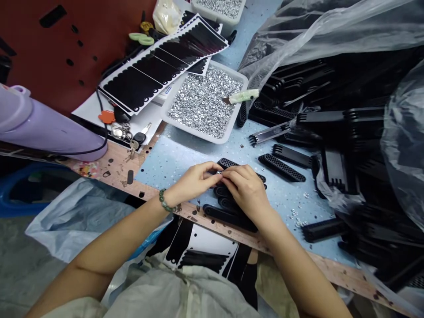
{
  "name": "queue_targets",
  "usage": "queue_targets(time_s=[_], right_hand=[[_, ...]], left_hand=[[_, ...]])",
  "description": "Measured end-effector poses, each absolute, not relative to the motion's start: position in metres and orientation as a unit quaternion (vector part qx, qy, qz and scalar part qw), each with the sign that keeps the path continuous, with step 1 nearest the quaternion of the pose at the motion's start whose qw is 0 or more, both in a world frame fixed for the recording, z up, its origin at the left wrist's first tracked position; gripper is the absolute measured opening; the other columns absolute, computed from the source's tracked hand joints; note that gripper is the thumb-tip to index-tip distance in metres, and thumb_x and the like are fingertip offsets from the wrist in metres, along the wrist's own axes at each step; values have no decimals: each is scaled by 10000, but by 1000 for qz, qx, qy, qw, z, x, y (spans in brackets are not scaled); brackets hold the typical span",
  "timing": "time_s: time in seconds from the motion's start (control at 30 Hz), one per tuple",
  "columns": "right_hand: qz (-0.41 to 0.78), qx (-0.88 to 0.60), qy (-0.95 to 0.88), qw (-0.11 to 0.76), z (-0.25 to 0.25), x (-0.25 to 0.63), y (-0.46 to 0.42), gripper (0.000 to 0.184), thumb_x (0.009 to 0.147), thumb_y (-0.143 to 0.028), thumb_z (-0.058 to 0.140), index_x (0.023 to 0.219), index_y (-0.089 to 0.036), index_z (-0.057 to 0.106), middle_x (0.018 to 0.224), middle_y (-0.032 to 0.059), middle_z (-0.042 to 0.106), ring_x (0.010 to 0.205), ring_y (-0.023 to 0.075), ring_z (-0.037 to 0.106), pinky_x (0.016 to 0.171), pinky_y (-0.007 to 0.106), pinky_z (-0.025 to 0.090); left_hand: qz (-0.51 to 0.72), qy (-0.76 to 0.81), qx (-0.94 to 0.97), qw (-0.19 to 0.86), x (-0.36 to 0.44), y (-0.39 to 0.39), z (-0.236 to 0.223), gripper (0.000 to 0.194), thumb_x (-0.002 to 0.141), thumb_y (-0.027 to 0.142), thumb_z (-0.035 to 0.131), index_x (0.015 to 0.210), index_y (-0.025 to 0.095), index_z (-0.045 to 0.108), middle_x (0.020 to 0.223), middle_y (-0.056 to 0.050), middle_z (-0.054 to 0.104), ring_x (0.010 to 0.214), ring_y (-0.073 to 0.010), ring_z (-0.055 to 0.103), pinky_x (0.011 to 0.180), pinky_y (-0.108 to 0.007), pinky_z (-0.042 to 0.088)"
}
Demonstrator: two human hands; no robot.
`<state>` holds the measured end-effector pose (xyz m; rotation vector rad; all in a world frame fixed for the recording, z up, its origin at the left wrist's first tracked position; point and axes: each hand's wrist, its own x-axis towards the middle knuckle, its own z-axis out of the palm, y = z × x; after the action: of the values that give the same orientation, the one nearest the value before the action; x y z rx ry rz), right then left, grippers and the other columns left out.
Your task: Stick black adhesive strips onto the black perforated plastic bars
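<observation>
My left hand (197,180) pinches a small shiny metal nut (219,172) between thumb and forefinger. Fingertips of my right hand (244,185) are closed together against the same spot; what they hold is hidden. Right beneath both hands lie several long black plastic strips with rounded ends. One textured black strip (228,163) pokes out behind the fingers, and a smooth one (218,213) lies nearer the table edge. Beyond the hands stands a white plastic tub (195,132) full of small metal nuts (202,104).
A green-handled scraper (244,96) sticks out of the tub. Black sticker sheets (159,66) lean behind it. Black plastic parts (331,119) spill from a clear bag at right, with loose nuts (298,216) nearby. A purple bottle (56,123) and keys (134,145) are at left.
</observation>
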<state>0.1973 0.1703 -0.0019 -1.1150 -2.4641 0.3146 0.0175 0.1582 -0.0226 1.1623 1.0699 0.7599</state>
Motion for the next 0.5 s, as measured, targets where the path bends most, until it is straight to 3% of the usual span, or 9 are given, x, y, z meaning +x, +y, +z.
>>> queue_targets(time_s=[0.23,0.37,0.5], right_hand=[[111,-501,-838,187,9,229,155,284,897,-363,566,1105,-170,564,1053,115,568,937,225,569,770,350,490],[173,-511,-818,199,8,247,150,122,933,-267,494,983,-192,576,947,71,580,891,186,578,791,327,475],[217,-528,-796,201,6,249,153,126,928,-254,493,895,-199,601,857,41,617,801,167,592,724,295,465]], left_hand=[[322,498,485,642,21,159,-18,237,874,259,553,1058,136,639,1071,-85,639,819,-124,670,769,-278,564],[304,530,547,573,22,155,-14,225,859,331,578,989,161,647,999,-67,637,762,-123,646,689,-271,543],[290,529,600,525,23,152,-15,219,863,383,566,937,191,642,974,-41,615,744,-113,597,674,-269,512]])
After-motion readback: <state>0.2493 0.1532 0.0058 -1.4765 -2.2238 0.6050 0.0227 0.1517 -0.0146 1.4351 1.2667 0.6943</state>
